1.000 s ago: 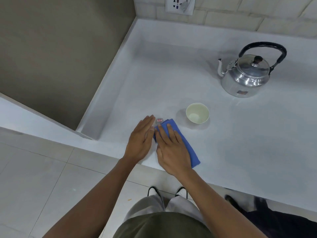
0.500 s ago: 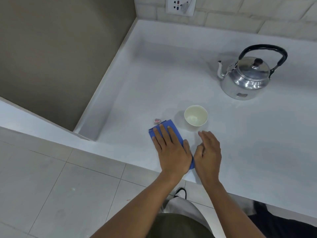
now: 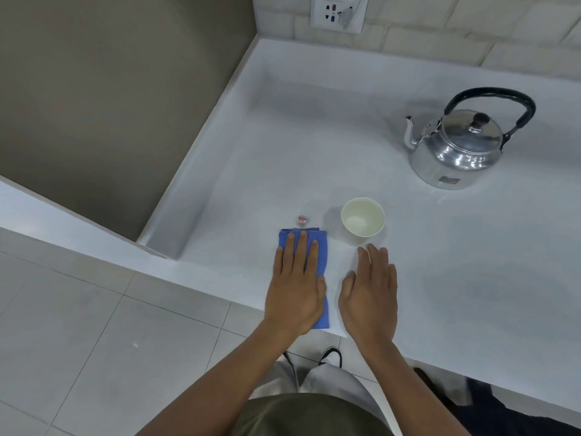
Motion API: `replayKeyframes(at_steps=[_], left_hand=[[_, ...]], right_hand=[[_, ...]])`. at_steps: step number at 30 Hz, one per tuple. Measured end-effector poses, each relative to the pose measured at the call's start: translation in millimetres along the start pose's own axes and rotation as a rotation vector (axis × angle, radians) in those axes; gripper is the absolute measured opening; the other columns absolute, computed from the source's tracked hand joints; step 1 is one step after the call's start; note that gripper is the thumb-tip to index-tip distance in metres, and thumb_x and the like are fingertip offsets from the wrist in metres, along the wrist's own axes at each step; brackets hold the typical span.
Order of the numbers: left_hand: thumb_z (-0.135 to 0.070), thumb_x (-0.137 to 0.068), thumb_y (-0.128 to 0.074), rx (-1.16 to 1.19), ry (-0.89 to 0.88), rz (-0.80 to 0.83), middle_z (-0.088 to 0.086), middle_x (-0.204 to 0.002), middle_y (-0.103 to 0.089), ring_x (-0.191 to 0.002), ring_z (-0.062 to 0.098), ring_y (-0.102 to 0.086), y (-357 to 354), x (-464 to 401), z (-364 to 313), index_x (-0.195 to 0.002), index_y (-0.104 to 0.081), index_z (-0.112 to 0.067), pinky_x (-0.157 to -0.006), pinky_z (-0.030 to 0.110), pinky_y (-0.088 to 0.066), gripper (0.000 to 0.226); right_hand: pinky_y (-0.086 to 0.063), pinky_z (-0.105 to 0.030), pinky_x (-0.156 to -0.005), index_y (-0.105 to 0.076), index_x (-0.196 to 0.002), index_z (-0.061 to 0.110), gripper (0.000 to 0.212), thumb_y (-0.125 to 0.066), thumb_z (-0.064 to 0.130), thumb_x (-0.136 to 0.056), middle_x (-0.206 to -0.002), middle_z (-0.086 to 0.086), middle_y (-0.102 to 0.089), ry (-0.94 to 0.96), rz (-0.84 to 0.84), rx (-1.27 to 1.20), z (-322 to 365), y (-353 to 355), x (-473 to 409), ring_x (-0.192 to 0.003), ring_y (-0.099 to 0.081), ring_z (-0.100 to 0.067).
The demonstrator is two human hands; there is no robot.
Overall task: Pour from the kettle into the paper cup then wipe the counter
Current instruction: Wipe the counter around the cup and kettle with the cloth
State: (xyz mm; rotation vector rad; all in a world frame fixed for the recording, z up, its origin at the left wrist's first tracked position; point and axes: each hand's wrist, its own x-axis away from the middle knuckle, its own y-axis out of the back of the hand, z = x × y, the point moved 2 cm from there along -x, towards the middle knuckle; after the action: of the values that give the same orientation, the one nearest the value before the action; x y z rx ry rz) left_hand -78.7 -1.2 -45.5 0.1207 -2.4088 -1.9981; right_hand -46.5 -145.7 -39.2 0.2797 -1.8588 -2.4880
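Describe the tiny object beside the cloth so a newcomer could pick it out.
On the white counter, find the blue cloth under the left hand. Just past its far edge lies a tiny wrapper-like scrap, silvery with a red mark, far smaller than the paper cup.

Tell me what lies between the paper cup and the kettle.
Nothing: in the head view, only bare white counter runs between the paper cup and the kettle.
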Motion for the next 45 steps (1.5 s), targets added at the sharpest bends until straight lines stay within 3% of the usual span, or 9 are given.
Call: replayKeyframes(at_steps=[3,8,12,17,21,27,33,40,45], left_hand=[[-0.035,-0.103,-0.025,0.062,0.109,-0.006,0.024,-0.162,-0.029,-0.152,0.04,-0.024,-1,-12,-21,-0.156,-0.032,-0.001,-0.123,0.054,-0.025,0.063],[-0.036,-0.109,-0.018,0.085,-0.001,-0.031,0.017,-0.164,-0.03,-0.153,0.035,-0.025,3,-19,4,-0.157,-0.032,-0.005,-0.123,0.051,-0.028,0.059],[-0.035,-0.108,-0.019,0.1,0.024,-0.028,0.013,-0.166,-0.026,-0.155,0.032,-0.021,11,-17,36,-0.158,-0.029,-0.008,-0.123,0.05,-0.028,0.058],[-0.031,-0.103,-0.027,0.015,0.148,-0.068,0.023,-0.16,-0.034,-0.149,0.043,-0.031,15,3,59,-0.153,-0.037,0.002,-0.116,0.057,-0.037,0.061],[-0.032,-0.101,-0.024,0.045,0.264,-0.031,0.025,-0.164,-0.023,-0.153,0.043,-0.019,8,0,25,-0.157,-0.028,0.001,-0.124,0.055,-0.023,0.064],[-0.036,-0.105,-0.016,0.066,0.143,-0.036,0.013,-0.167,-0.024,-0.155,0.033,-0.02,12,-45,63,-0.159,-0.024,-0.005,-0.126,0.046,-0.021,0.062],[-0.033,-0.105,-0.022,0.054,0.151,-0.051,0.016,-0.164,-0.029,-0.152,0.037,-0.027,17,-60,102,-0.157,-0.03,-0.001,-0.121,0.052,-0.03,0.061],[-0.031,-0.105,-0.028,0.02,0.042,-0.075,0.016,-0.165,-0.028,-0.153,0.035,-0.025,11,-3,46,-0.157,-0.03,-0.004,-0.124,0.047,-0.026,0.059],[-0.031,-0.105,-0.028,0.036,-0.043,-0.031,0.016,-0.164,-0.03,-0.153,0.034,-0.025,5,-50,41,-0.157,-0.03,-0.004,-0.123,0.05,-0.028,0.059]], right_hand=[[-0.026,-0.049,-0.118,-0.044,-0.142,0.002,0.05,-0.035,0.019,-0.096,-0.15,-0.015,-0.043,-0.013,0.007,0.007,2,-2,-2,-0.146,-0.027,-0.034],[-0.024,-0.051,-0.119,-0.042,-0.143,0.001,0.05,-0.033,0.02,-0.098,-0.15,-0.017,-0.041,-0.023,0.007,0.016,7,-3,0,-0.147,-0.025,-0.036],[-0.023,-0.051,-0.119,-0.04,-0.145,0.001,0.053,-0.033,0.026,-0.099,-0.152,-0.017,-0.038,-0.026,0.018,0.04,9,0,1,-0.148,-0.023,-0.035],[-0.022,-0.054,-0.118,-0.041,-0.145,0.001,0.053,-0.033,0.022,-0.096,-0.154,-0.021,-0.036,-0.051,0.035,0.054,16,0,3,-0.147,-0.022,-0.04],[-0.019,-0.054,-0.119,-0.039,-0.147,0.001,0.056,-0.033,0.022,-0.096,-0.156,-0.024,-0.03,-0.062,0.059,0.062,24,-2,7,-0.148,-0.019,-0.041],[-0.016,-0.053,-0.121,-0.038,-0.148,0.001,0.056,-0.034,0.024,-0.096,-0.157,-0.023,-0.029,-0.062,0.071,0.082,24,-1,7,-0.149,-0.017,-0.039],[-0.016,-0.052,-0.121,-0.036,-0.149,0.003,0.058,-0.032,0.026,-0.097,-0.159,-0.02,-0.027,-0.069,0.091,0.076,23,-1,7,-0.15,-0.014,-0.037],[-0.016,-0.053,-0.121,-0.036,-0.149,0.001,0.058,-0.032,0.026,-0.096,-0.159,-0.021,-0.027,-0.077,0.089,0.058,24,-1,6,-0.15,-0.015,-0.038],[-0.015,-0.052,-0.121,-0.036,-0.149,0.001,0.058,-0.032,0.026,-0.096,-0.159,-0.021,-0.027,-0.072,0.083,0.052,24,-2,6,-0.15,-0.015,-0.037]])
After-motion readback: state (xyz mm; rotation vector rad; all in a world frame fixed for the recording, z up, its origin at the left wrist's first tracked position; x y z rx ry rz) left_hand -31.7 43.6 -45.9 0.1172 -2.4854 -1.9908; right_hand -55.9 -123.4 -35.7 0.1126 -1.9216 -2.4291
